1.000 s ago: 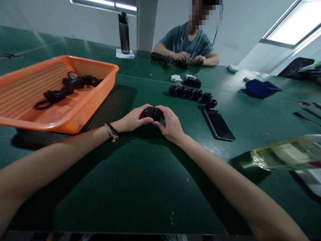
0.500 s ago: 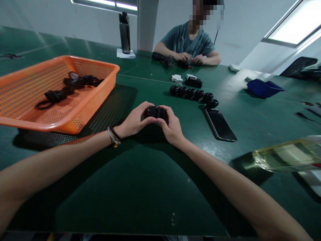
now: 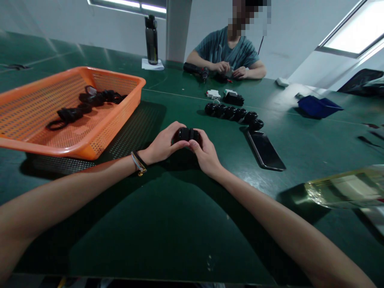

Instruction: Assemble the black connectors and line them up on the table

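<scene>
Between my two hands is a black round part (image 3: 183,134) with a groove across its middle; its exact kind does not show. My left hand (image 3: 163,143) wraps its left side, thumb along the near face. My right hand (image 3: 207,152) closes round its right side, the thumb tip close to the left one. The fingers behind the part are hidden. Beyond my hands, a row of several similar black round parts (image 3: 229,112) stands on the green table (image 3: 174,224). A smartphone (image 3: 266,151) lies at the near end of that row.
At left stands an orange basket (image 3: 87,152) with black rings and parts inside. A yellowish bottle (image 3: 345,187) lies at right, and a blue tray (image 3: 319,107) sits farther back. Across the table a person (image 3: 229,52) works beside a power drill (image 3: 196,70). A dark water bottle (image 3: 151,42) stands far back.
The whole view has shifted slightly, with things appearing a little farther right. Both my hands keep their hold on the black part, which looks almost unchanged.
</scene>
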`<state>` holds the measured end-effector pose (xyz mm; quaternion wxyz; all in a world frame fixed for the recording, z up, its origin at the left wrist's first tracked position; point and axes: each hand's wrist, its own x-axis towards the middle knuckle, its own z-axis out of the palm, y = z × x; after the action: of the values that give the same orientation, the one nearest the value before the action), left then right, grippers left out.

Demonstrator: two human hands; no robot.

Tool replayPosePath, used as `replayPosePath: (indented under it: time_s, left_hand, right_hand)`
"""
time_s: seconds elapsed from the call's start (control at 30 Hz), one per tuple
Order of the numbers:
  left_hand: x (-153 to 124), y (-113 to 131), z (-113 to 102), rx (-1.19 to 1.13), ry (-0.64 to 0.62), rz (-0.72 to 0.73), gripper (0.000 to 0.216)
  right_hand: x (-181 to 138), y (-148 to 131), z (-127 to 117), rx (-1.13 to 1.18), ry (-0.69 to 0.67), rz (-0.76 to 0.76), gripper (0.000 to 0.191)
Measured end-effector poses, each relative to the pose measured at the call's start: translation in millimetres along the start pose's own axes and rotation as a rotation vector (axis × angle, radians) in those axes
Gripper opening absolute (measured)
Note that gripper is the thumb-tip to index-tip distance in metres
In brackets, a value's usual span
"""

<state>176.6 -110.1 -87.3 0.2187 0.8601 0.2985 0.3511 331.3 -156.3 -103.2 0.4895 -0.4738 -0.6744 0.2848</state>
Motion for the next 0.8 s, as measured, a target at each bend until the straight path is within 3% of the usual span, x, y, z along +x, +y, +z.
replayPosePath:
  time_s: [0.23,0.33,0.67,0.8]
  left_hand:
    - [1,-2,0,0.034,-0.008,0.009,0.064]
    - [2,-4,0,-0.007,-0.023,0.003,0.065]
    - [3,-8,4,-0.563,-0.302,-0.201,0.058]
    - [2,-4,5,-0.644,-0.309,-0.228,0.054]
  right_hand:
    - [-1,0,4,0.052,-0.016,0.025,0.036]
    - [1,2,3,-0.026,-0.002,-0.001,0.041]
    - [9,11,-14,-0.322,0.001,-0.304,0.054]
    - [7,10,-15,-0.367,-0.006,-0.312,0.053]
